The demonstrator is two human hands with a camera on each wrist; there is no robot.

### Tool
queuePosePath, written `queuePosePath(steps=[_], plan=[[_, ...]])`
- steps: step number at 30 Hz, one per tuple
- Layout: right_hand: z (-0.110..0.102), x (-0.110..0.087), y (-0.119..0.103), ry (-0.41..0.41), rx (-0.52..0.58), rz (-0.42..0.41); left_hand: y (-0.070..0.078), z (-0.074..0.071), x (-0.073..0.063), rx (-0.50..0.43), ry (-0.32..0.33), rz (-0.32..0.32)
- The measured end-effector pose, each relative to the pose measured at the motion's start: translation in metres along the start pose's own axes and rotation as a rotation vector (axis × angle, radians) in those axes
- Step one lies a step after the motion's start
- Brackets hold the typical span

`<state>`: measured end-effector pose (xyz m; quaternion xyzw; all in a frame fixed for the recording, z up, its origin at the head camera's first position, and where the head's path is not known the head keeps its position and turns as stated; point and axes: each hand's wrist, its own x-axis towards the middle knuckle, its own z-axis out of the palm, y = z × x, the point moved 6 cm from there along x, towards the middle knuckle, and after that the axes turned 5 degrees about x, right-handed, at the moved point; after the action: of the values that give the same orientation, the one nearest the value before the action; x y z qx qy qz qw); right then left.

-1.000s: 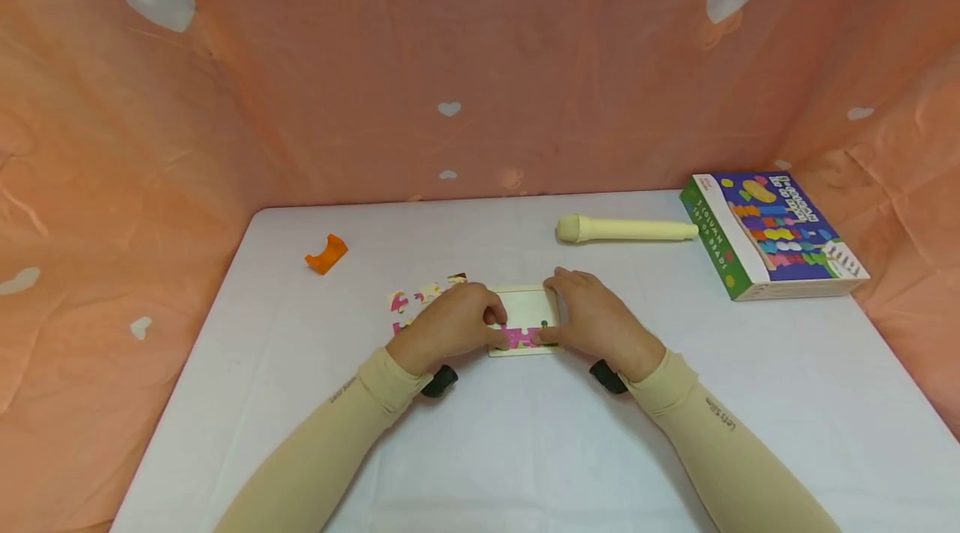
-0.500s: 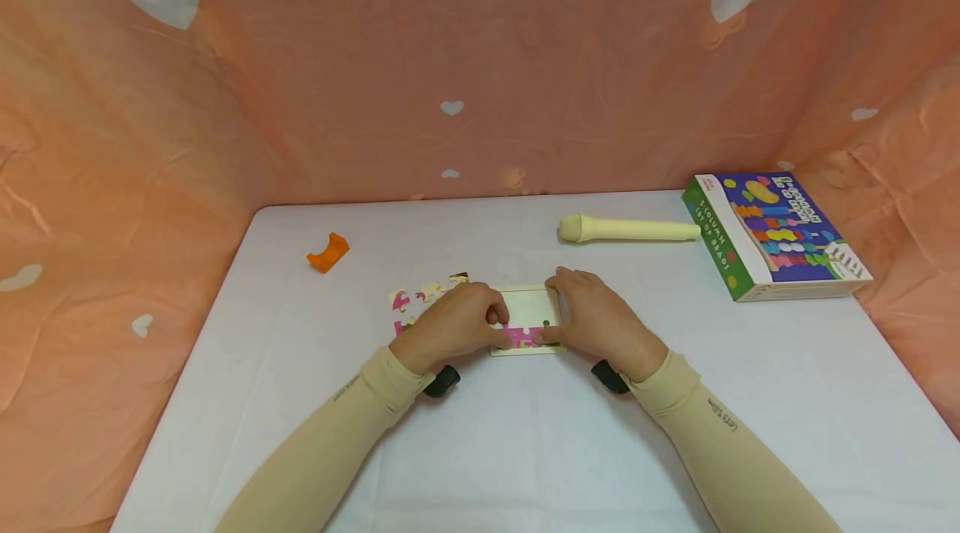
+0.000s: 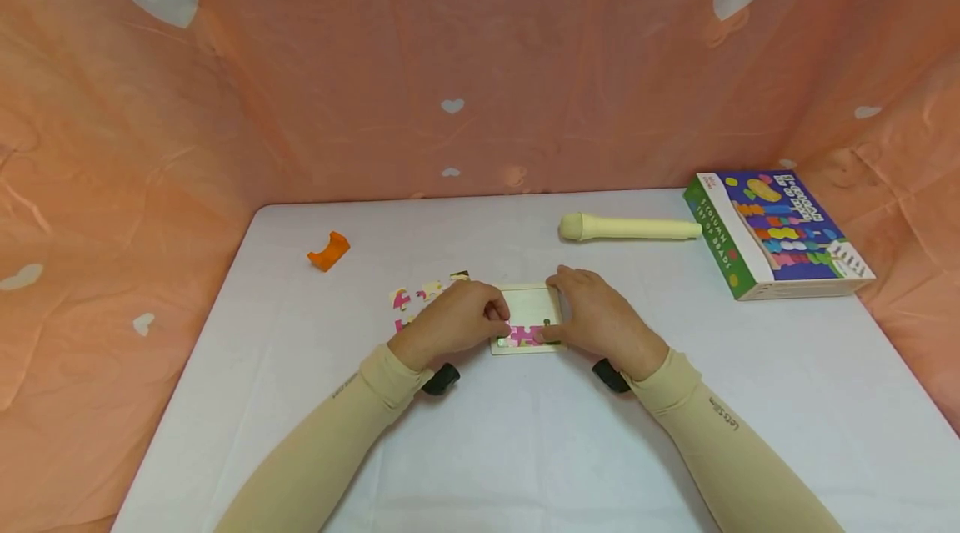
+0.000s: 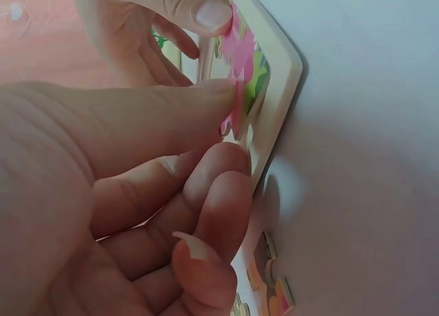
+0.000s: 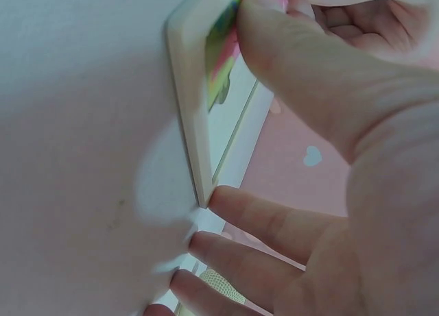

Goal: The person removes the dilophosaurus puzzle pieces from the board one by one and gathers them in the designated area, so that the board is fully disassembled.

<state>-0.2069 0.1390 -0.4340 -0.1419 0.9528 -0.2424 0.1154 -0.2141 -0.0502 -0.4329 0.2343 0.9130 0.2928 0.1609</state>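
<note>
A shallow jigsaw puzzle tray (image 3: pixel 528 351) lies flat on the white table, with pink and green pieces (image 3: pixel 527 336) along its near side. At the tray's left end, my left hand (image 3: pixel 457 321) pinches a pink puzzle piece (image 4: pixel 238 110) between thumb and forefinger; the fingers partly hide this piece. My right hand (image 3: pixel 600 319) holds the tray's right side. In the right wrist view, its thumb (image 5: pixel 288 38) rests on the laid pieces and its forefinger touches the frame's corner. Loose puzzle pieces (image 3: pixel 401 299) lie left of the tray, partly covered by my left hand.
An orange curved block (image 3: pixel 328 251) lies at the back left. A pale yellow microphone-shaped stick (image 3: pixel 633 228) lies at the back, its thin end close to a colourful bead-set box (image 3: pixel 780 233). Peach cloth (image 3: pixel 480 57) hangs behind the table.
My left thumb has shifted slightly, uncovering more of the near-left piece in the tray. The right hand keeps its place on the tray; the loose pieces stay where they were.
</note>
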Motion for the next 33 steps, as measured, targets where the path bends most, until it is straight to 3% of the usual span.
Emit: queuePosePath(steps=[11,26,33], plan=[[0.0005,0.0007,0.0008,-0.006,0.002,0.014,0.0018,-0.0038,-0.0009,-0.008,0.035,0.021],[-0.0007,0.001,-0.0002,-0.012,-0.009,0.013,-0.0014,-0.0014,0.0004,-0.051,0.02,0.021],[0.0006,0.0005,0.0007,-0.02,0.016,0.03,0.0014,-0.007,-0.0015,-0.044,0.036,0.067]])
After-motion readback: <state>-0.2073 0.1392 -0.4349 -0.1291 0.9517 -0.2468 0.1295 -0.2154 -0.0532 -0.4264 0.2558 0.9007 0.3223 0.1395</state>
